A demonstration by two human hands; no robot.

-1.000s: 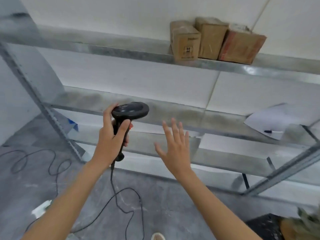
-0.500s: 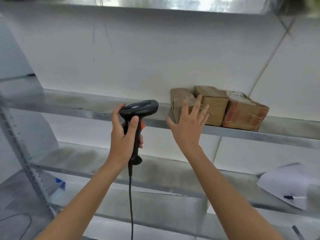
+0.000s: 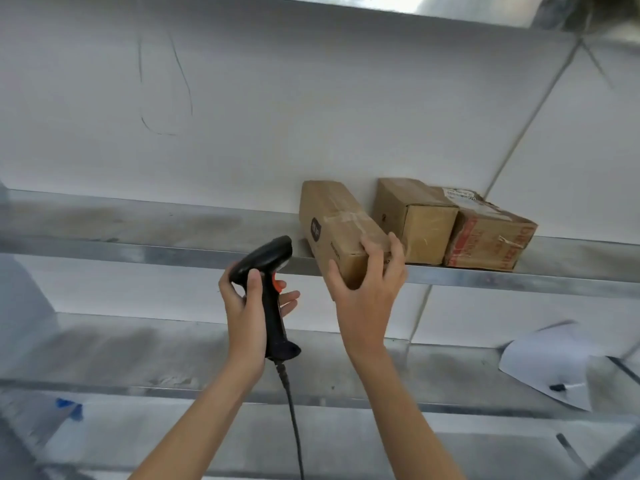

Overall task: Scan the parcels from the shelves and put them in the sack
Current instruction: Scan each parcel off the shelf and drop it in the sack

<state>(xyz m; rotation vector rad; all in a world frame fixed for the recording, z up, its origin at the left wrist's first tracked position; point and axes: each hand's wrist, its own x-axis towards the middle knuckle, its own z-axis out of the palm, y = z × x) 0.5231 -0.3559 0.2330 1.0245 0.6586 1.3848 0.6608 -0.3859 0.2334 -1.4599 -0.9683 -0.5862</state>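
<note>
Right hand [image 3: 363, 292] grips the near end of the leftmost box [image 3: 337, 230], which overhangs the front edge of the metal shelf [image 3: 145, 233]. Left hand [image 3: 247, 306] holds a black scanner [image 3: 268, 289] by its handle, cord hanging. Two more boxes [image 3: 420, 220] [image 3: 488, 237] sit just right, touching each other.

The scene was evenly and softly lit, with no hard shadows. A bright glare patch sat at the top centre of the frame on the underside of the top shelf [image 3: 398, 3]. The wall [image 3: 277, 98] read pale and slightly washed out. Wide-angle distortion bent the shelf edges toward the frame borders. The upper right corner and the paper [image 3: 550, 362] at lower right were smeared with blur; the centre stayed moderately sharp.
</note>
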